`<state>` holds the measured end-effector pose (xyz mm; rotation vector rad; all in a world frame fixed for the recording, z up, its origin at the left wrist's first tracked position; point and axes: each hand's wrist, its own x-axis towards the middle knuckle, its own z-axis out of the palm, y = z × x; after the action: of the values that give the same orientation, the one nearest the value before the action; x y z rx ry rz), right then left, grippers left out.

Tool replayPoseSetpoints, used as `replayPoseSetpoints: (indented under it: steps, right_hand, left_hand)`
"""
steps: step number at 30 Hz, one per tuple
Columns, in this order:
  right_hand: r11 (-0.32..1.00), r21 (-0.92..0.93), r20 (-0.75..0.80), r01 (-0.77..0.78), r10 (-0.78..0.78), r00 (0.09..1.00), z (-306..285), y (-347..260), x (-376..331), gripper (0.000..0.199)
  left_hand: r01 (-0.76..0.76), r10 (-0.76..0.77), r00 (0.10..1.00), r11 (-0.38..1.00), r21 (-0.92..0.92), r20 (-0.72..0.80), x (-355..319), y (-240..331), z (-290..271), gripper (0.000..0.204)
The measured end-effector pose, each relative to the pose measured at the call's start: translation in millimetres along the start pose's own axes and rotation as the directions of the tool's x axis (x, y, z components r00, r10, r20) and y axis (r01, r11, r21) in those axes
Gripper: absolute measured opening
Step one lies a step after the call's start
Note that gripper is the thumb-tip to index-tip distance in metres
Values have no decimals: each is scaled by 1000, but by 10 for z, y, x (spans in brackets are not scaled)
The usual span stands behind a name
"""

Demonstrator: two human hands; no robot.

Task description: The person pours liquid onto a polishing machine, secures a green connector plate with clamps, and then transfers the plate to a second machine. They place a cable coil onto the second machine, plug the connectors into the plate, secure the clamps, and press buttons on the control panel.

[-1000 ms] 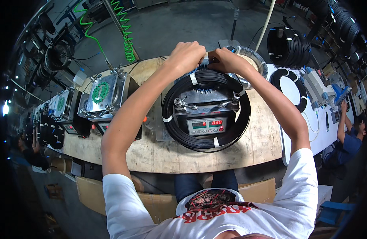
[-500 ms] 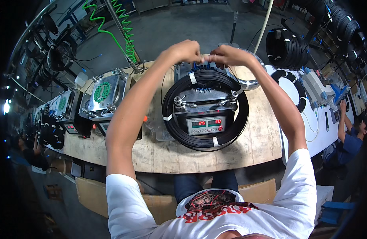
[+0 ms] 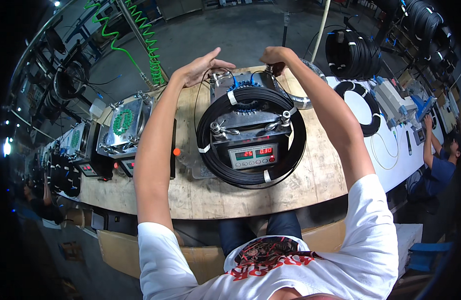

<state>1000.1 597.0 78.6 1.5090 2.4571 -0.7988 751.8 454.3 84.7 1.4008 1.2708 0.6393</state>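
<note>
I see the black cable coil (image 3: 250, 137) lying flat on the wooden table (image 3: 310, 185), ringed around a metal machine (image 3: 248, 117) whose red-digit display panel (image 3: 254, 156) faces me. White tape bands bind the coil at several spots. My left hand (image 3: 200, 67) hovers just beyond the coil's far-left edge, fingers spread and released, grasping nothing that I can make out. My right hand (image 3: 276, 56) sits just beyond the coil's far-right edge, fingers curled; I cannot tell whether they pinch anything. Left of the coil stands a second metal machine (image 3: 123, 125) with a green part on top. Beyond the coil, green spiral hoses (image 3: 150, 55) hang. Right of the coil, another black coil (image 3: 363, 107) lies on a white table (image 3: 390, 155), where another person (image 3: 440, 160) in blue is working.
</note>
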Motion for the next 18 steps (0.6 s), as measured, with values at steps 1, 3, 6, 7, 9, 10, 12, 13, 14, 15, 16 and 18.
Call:
replayPoseSetpoints:
  steps: [1,3,6,7,9,10,12,13,14,15,16,18]
  right_hand:
    - [991,134,-16,-10,13,1000,12,-7,20,48]
    - [957,289,11,-27,24,1000,81,95,-13,26]
    - [710,704,3,16,-26,1000,197,418,-20,33]
    - [711,703,7,11,-23,1000,233,473,-79,33]
    - [657,737,-97,158,-129,987,330,452,-242,52]
    - [639,744,-155,198,-124,980,332,487,-327,61]
    - [516,778,-267,357,-242,933,426,574,-298,57]
    - [367,786,-385,498,-341,858,469,586,-301,54]
    - [339,799,-379,497,-359,853,493,584,-305,53]
    - [337,800,-376,497,-363,852,522,557,-266,53]
    - [363,786,-376,499,-359,854,543,569,-204,52]
    - [389,772,-377,502,-356,855,559,612,-99,52]
  left_hand:
    - [-17,16,1000,999,-28,-16,-49,-51,-32,77]
    - [0,0,1000,1000,3,-30,-122,-170,-42,67]
    - [-211,232,971,947,241,-60,-69,-355,39,42]
    - [-211,231,971,949,236,-59,-61,-381,66,42]
    - [-234,264,956,949,212,-127,-124,-445,77,39]
    - [-238,267,956,948,210,-125,-102,-441,107,39]
    - [-240,266,947,959,154,-180,-73,-440,157,37]
    - [-240,262,942,962,127,-208,-63,-465,160,36]
    - [-238,261,942,963,127,-211,-50,-504,144,36]
    - [-249,263,941,964,91,-212,-41,-541,122,35]
    - [-265,271,941,963,55,-205,-13,-530,134,35]
    - [-254,260,944,966,55,-203,15,-525,156,34]
